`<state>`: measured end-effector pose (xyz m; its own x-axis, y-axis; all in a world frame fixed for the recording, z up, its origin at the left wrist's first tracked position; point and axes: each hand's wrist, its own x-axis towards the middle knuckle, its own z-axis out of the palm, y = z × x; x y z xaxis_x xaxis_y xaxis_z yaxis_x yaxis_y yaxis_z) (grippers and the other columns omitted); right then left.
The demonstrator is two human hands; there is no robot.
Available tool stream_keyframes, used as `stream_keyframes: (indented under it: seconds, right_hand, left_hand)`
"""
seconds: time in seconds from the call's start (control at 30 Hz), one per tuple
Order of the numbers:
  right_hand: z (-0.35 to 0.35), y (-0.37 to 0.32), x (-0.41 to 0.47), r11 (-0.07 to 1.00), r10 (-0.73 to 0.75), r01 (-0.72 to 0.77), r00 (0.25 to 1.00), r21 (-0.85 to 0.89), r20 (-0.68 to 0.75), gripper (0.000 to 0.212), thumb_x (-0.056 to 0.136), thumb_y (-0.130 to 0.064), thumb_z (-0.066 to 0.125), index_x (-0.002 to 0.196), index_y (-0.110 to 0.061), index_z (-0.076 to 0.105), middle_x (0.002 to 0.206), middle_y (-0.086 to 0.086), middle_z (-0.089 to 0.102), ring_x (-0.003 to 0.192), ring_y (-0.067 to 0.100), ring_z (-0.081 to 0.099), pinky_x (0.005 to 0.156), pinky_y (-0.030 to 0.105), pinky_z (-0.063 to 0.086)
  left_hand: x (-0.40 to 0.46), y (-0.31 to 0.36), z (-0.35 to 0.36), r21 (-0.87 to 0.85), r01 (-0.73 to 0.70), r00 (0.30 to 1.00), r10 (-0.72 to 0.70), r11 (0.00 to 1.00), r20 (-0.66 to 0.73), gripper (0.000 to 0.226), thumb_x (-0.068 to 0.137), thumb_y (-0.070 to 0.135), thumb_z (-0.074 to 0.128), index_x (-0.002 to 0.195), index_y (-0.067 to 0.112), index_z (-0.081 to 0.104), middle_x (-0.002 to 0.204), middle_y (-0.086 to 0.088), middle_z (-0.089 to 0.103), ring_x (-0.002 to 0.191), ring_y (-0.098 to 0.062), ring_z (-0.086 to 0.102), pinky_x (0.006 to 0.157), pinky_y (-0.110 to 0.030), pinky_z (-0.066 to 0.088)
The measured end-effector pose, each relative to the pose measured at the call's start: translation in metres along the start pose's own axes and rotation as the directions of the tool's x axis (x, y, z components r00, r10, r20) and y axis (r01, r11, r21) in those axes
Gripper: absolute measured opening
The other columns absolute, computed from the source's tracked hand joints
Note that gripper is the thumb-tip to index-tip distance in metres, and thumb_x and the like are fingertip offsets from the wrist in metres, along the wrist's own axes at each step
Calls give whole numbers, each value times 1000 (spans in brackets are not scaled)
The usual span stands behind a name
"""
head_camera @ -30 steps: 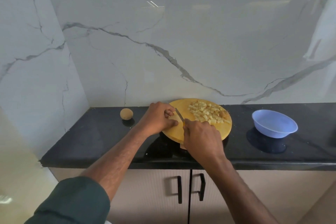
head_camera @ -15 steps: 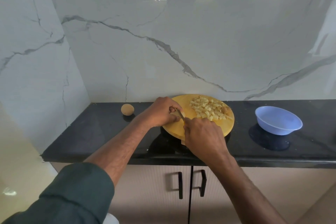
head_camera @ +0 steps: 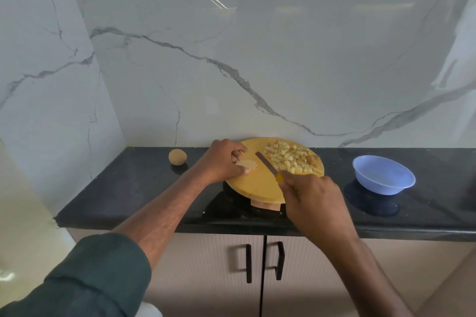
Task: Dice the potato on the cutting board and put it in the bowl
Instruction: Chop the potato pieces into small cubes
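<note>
A round wooden cutting board (head_camera: 257, 183) lies on the black counter. A heap of diced potato (head_camera: 291, 158) covers its far right part. My left hand (head_camera: 224, 162) holds a pale potato slice (head_camera: 248, 163) at the board's left side, thumb and fingers curled on it. My right hand (head_camera: 314, 198) grips the yellow handle of a knife (head_camera: 266, 166), whose blade points up-left over the board, just right of the slice. A light blue bowl (head_camera: 383, 175) stands to the right of the board and looks empty.
A whole unpeeled potato (head_camera: 177, 156) sits on the black counter (head_camera: 128, 188) left of my left hand. A marble wall rises right behind the counter. Cabinet doors with black handles (head_camera: 262, 262) are below the front edge.
The knife has lifted and moved right, away from the slice, so its blade now shows between the slice and the dice. My right hand drew back to the right.
</note>
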<state>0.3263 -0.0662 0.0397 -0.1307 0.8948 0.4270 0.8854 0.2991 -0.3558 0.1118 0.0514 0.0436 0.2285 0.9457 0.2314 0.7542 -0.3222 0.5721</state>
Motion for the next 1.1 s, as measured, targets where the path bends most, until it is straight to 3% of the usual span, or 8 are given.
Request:
stream_keyframes:
  seconds: [0.3,0.43,0.7,0.9,1.1]
  right_hand:
    - [45,-21,38,1000,-15,15,1000,-1,23,35,108,-33,36,129,-24,63,81,0,68,72,23,61,73,41,56]
    - [50,-21,39,999,-29,29,999,-20,25,39,108,-35,34,138,-28,58,82,-1,68,71,20,61,70,39,56]
    - [52,-20,38,996,-43,47,998,-74,44,37,109,-35,34,134,-27,60,87,-1,69,75,19,62,73,37,55]
    - [57,-22,41,996,-27,33,997,-86,66,35,107,-36,36,128,-27,63,94,1,67,81,22,61,71,36,53]
    - [55,-24,39,989,-46,60,994,-139,101,34,106,-33,39,131,-26,60,95,4,66,83,26,61,65,35,40]
  left_hand:
    - [-9,-5,3,-62,26,996,-31,998,-88,58,72,32,90,122,11,71,111,-2,74,100,-7,68,82,-15,47]
    - [-5,-8,4,-82,21,995,-29,996,-92,57,68,33,93,117,13,73,103,1,75,93,-3,69,85,-22,55]
    - [0,-9,3,-102,34,996,-42,994,-77,49,67,27,94,110,14,75,88,8,74,83,1,68,69,-6,46]
    - [2,-10,7,-121,13,997,-22,993,-72,36,68,19,93,100,16,75,79,-9,76,85,-28,72,74,-13,50]
    - [3,-9,3,-142,15,999,-22,990,-44,37,69,16,93,101,14,75,84,-14,76,89,-31,71,67,0,44]
